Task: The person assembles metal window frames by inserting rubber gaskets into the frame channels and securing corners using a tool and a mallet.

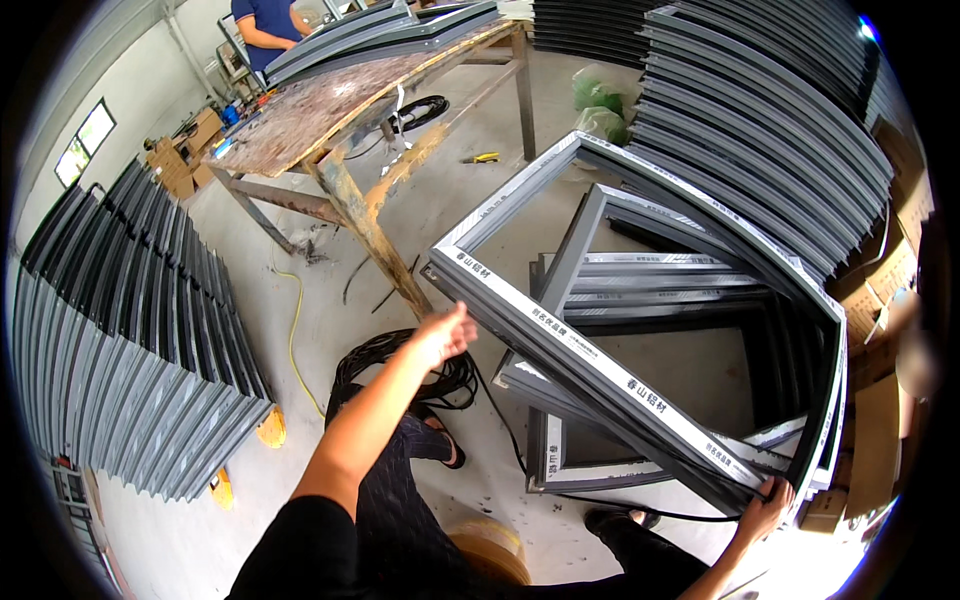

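As the head view looks down, the right hand point(768, 510) grips a black cord point(690, 517) at the near right corner of a large grey frame point(570, 340), its fingers touching the frame's edge. The frame lies tilted between and beyond the hands, its front bar faced with a white printed film. The left hand point(442, 337) hovers just beside the frame's left corner, fingers partly curled; whether it pinches anything I cannot tell. Below the left hand a black coil point(385, 355) lies on the floor, and the cord sags from there to the right hand. Other frames point(650, 275) are piled under the grey one, ahead of the right hand. Well left of the left hand stands a frame stack point(130, 360); beyond both hands, to the right, rises another stack point(750, 150). Farther off, ahead of the left hand, a co-worker point(265, 25) stands behind a table point(310, 120).
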Available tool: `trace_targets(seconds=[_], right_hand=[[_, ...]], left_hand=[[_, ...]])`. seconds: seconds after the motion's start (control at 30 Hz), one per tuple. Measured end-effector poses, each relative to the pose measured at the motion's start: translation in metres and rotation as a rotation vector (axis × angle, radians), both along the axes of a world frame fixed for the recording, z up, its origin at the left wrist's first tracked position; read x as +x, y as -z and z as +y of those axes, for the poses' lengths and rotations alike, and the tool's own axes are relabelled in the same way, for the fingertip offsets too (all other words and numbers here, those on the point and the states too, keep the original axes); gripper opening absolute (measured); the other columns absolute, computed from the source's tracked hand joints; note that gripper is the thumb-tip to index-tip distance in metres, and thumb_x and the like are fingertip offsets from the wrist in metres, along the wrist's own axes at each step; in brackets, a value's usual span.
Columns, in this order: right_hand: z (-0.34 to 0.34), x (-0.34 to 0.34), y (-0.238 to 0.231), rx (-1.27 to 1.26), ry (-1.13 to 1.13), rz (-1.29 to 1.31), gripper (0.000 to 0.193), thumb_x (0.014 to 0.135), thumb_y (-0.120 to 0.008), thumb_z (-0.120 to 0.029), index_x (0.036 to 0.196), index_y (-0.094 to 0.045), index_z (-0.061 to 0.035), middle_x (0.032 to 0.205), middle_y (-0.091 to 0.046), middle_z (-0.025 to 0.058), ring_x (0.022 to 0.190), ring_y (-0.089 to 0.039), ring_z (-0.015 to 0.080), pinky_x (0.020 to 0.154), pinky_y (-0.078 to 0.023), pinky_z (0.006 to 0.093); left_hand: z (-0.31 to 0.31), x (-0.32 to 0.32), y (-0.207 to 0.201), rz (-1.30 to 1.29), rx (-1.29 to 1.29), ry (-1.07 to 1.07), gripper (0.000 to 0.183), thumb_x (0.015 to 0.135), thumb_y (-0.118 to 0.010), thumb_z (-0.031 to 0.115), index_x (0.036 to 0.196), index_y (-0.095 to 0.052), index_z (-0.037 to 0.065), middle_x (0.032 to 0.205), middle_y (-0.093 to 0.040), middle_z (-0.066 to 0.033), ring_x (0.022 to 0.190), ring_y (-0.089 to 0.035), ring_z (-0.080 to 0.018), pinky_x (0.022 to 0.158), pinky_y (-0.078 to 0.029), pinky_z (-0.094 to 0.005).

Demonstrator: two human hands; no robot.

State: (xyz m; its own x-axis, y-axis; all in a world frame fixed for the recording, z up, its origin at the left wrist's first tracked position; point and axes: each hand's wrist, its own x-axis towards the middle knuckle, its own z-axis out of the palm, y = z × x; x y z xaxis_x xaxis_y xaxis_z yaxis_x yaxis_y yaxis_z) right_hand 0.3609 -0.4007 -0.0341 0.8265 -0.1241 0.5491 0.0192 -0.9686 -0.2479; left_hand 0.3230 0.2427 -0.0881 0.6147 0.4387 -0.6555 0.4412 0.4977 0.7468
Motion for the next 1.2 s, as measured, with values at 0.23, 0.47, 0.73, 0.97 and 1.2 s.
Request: trace_targets(seconds=[0.23, 0.47, 0.73, 0.97, 1.2], right_hand=[[0.038, -0.027, -0.009, 0.087, -0.076, 0.096, 0.024, 0.083, -0.064, -0.015, 0.071, -0.05, 0.0007, 0.07, -0.05, 0.0158, 0.073, -0.048, 0.0357, 0.068, -0.037, 0.0465], [0.052, -0.075, -0.028, 0.038, -0.281, 0.042, 0.018, 0.083, -0.063, -0.012, 0.096, -0.062, 0.0003, 0.1, -0.06, 0.0161, 0.098, -0.054, 0.0363, 0.088, -0.041, 0.047], [0.012, -0.092, -0.02, -0.001, -0.164, 0.086, 0.042, 0.084, -0.069, -0.021, 0.118, -0.059, 0.0006, 0.121, -0.058, 0.0172, 0.116, -0.05, 0.0376, 0.098, -0.04, 0.0479], [0.012, -0.083, -0.024, -0.08, -0.208, 0.215, 0.053, 0.071, -0.069, -0.016, 0.12, -0.057, 0.0007, 0.116, -0.059, 0.0182, 0.115, -0.05, 0.0385, 0.107, -0.031, 0.0501], [0.018, -0.08, -0.031, -0.119, -0.175, 0.221, 0.047, 0.082, -0.064, -0.029, 0.118, -0.058, 0.0013, 0.112, -0.059, 0.0177, 0.11, -0.051, 0.0378, 0.108, -0.028, 0.049]], left_hand=[[-0.049, 0.005, 0.004, -0.147, 0.029, -0.063, 0.04, 0.086, -0.072, 0.037, 0.103, -0.059, 0.003, 0.09, -0.068, -0.0086, 0.082, -0.067, -0.018, 0.065, -0.053, -0.0279], [-0.032, 0.024, 0.003, -0.104, -0.016, -0.033, 0.03, 0.094, -0.062, 0.033, 0.099, -0.058, 0.004, 0.089, -0.067, -0.0096, 0.076, -0.067, -0.0197, 0.06, -0.053, -0.0285], [-0.033, 0.024, 0.014, -0.099, 0.152, -0.001, 0.034, 0.093, -0.064, 0.037, 0.096, -0.06, 0.004, 0.08, -0.068, -0.0073, 0.068, -0.064, -0.0154, 0.058, -0.053, -0.0269], [-0.044, 0.013, 0.007, -0.098, 0.148, 0.129, 0.034, 0.087, -0.071, 0.039, 0.093, -0.062, 0.008, 0.082, -0.067, -0.0034, 0.073, -0.063, -0.0126, 0.063, -0.051, -0.0252], [-0.084, 0.007, -0.004, -0.218, 0.098, 0.188, 0.027, 0.09, -0.069, 0.025, 0.105, -0.061, 0.003, 0.096, -0.066, -0.0035, 0.088, -0.064, -0.0158, 0.079, -0.053, -0.0311]])
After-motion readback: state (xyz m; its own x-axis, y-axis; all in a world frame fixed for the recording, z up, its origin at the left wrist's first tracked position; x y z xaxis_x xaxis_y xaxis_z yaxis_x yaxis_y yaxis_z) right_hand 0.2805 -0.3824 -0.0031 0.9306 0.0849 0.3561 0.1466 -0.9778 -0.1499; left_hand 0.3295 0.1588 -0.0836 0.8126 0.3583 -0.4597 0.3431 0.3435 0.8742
